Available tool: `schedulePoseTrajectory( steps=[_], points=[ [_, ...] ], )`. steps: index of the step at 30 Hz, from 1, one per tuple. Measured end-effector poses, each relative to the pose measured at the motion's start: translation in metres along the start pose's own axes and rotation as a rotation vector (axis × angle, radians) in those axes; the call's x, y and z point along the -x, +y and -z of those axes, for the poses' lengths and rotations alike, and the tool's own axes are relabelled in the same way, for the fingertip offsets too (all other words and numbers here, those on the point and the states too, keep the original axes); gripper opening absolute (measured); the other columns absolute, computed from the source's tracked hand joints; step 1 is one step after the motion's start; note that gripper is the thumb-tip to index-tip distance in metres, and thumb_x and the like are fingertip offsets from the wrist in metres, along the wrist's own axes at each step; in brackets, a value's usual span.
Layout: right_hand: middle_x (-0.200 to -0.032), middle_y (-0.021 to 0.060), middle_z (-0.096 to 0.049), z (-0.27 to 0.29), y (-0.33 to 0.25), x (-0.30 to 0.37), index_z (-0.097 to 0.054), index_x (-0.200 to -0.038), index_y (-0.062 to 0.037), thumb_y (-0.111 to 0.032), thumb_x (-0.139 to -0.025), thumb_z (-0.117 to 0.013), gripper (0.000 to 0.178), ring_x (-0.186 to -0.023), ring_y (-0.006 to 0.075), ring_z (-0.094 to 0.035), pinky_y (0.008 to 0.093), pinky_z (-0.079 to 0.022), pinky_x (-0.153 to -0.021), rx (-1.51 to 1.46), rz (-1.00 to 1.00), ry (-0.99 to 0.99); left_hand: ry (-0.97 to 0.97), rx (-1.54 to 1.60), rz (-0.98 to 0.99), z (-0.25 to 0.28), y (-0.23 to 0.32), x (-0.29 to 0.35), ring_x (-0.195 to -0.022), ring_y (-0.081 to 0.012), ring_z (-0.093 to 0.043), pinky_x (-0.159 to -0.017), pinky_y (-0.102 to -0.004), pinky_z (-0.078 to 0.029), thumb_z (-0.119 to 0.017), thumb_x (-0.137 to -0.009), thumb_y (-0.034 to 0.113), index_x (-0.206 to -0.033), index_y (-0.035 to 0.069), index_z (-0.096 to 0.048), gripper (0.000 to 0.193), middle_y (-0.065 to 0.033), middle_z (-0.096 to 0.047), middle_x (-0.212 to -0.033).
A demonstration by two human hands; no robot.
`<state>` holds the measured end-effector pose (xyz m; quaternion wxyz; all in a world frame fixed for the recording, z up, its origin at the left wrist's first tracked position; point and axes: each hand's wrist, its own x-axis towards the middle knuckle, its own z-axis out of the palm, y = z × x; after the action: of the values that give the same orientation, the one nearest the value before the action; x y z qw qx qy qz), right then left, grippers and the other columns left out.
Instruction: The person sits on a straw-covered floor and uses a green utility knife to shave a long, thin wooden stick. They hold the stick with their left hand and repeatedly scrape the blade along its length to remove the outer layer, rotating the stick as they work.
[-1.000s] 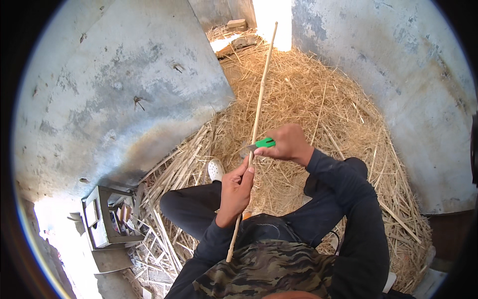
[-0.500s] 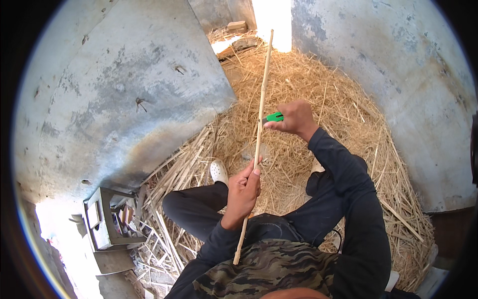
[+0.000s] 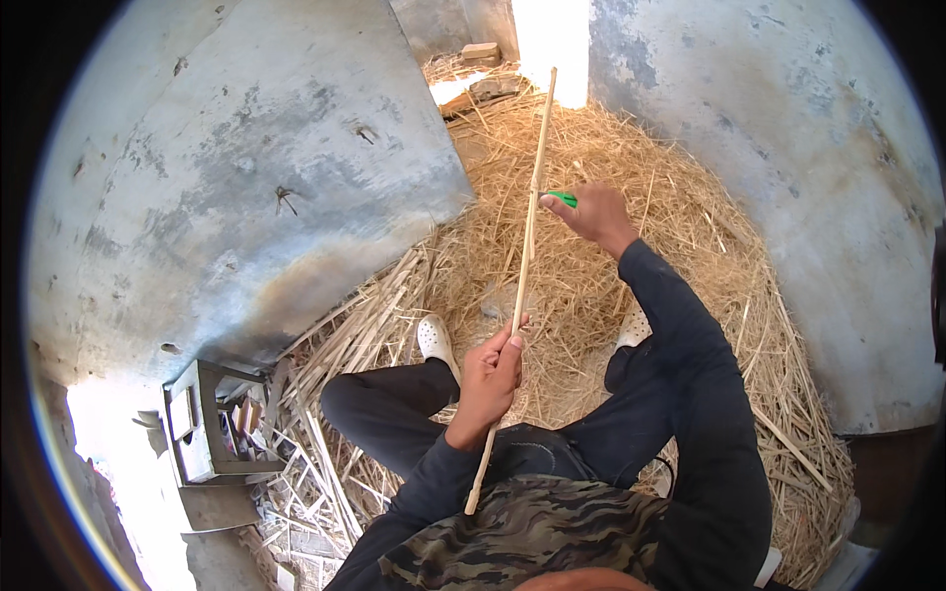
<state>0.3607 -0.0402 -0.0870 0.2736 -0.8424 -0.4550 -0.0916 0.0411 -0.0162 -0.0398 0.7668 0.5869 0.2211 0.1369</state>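
A long, pale wooden stick [image 3: 523, 286] slants upward from my lap toward the bright doorway. My left hand [image 3: 489, 379] is closed round its lower part, thumb pressed along it. My right hand [image 3: 593, 214] grips a green-handled knife [image 3: 562, 198] at the right side of the stick's upper half. The knife's blade end meets the stick; the blade itself is mostly too small to make out. A thin strip lies along the stick just below the knife, seemingly partly split from it.
Straw and shavings [image 3: 690, 227] cover the floor around my white clogs [image 3: 436, 340]. Long split strips [image 3: 365, 310] lie at the left. A wooden box-like stand [image 3: 212, 424] with small items is at lower left. Grey walls [image 3: 266, 148] rise on both sides; bricks [image 3: 481, 51] lie by the doorway.
My right hand has moved the knife farther up the stick, away from me. A thin strip now shows along the stick below the blade. My left hand keeps its hold.
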Motion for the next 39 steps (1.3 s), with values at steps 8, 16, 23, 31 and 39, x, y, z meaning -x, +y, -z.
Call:
schedulePoseTrajectory(
  steps=[8, 16, 23, 31, 39],
  points=[
    [-0.045, -0.0029, -0.037, 0.028, -0.038, 0.026, -0.036, -0.057, -0.0166, -0.081, -0.085, -0.032, 0.071, -0.036, 0.0111, -0.037, 0.0285, -0.03, -0.035, -0.608, -0.323, -0.3, -0.009, 0.165, 0.014, 0.0, 0.003, 0.008, -0.05, 0.0007, -0.028, -0.045, -0.0189, -0.022, -0.048, -0.102, 0.01, -0.139, 0.001, -0.048, 0.038, 0.0108, -0.032, -0.063],
    [-0.042, 0.0003, -0.04, 0.011, 0.03, 0.004, -0.048, -0.058, -0.0141, -0.081, -0.083, -0.039, 0.072, -0.034, 0.0174, -0.044, 0.0343, -0.036, -0.035, 0.199, 0.412, 0.351, -0.023, -0.291, -0.037, -0.006, 0.009, 0.018, -0.055, -0.0002, -0.029, -0.049, -0.0199, -0.025, -0.048, -0.101, 0.011, -0.135, -0.001, -0.051, 0.036, 0.011, -0.036, -0.066],
    [-0.083, 0.0116, -0.069, 0.06, 0.127, -0.041, -0.069, -0.092, -0.0096, -0.062, -0.095, -0.041, 0.059, -0.075, 0.0219, -0.066, 0.0422, -0.051, -0.066, -0.027, -0.613, -0.086, 0.033, -0.669, -0.377, 0.069, 0.035, 0.068, -0.055, -0.0083, -0.048, -0.053, -0.0256, -0.041, -0.054, -0.096, 0.012, -0.123, -0.004, -0.06, 0.032, -0.0063, -0.049, -0.06],
    [-0.046, 0.004, -0.042, 0.061, 0.031, 0.025, -0.057, -0.07, -0.0111, -0.072, -0.089, -0.042, 0.066, -0.041, 0.0173, -0.047, 0.0388, -0.035, -0.04, -0.056, -0.116, 0.19, -0.017, 0.08, -0.038, 0.006, 0.015, 0.003, -0.048, -0.0005, -0.028, -0.045, -0.0203, -0.023, -0.046, -0.102, 0.012, -0.139, 0.0, -0.047, 0.038, 0.0096, -0.032, -0.058],
    [-0.046, 0.0038, -0.043, 0.041, -0.032, 0.031, -0.049, -0.061, -0.0139, -0.075, -0.088, -0.039, 0.068, -0.038, 0.0198, -0.047, 0.0363, -0.034, -0.037, -0.022, 0.245, 0.223, -0.006, 0.05, -0.024, -0.008, 0.017, 0.01, -0.049, -0.0019, -0.028, -0.047, -0.0213, -0.025, -0.047, -0.101, 0.013, -0.14, -0.003, -0.044, 0.043, 0.0086, -0.032, -0.06]
  ],
)
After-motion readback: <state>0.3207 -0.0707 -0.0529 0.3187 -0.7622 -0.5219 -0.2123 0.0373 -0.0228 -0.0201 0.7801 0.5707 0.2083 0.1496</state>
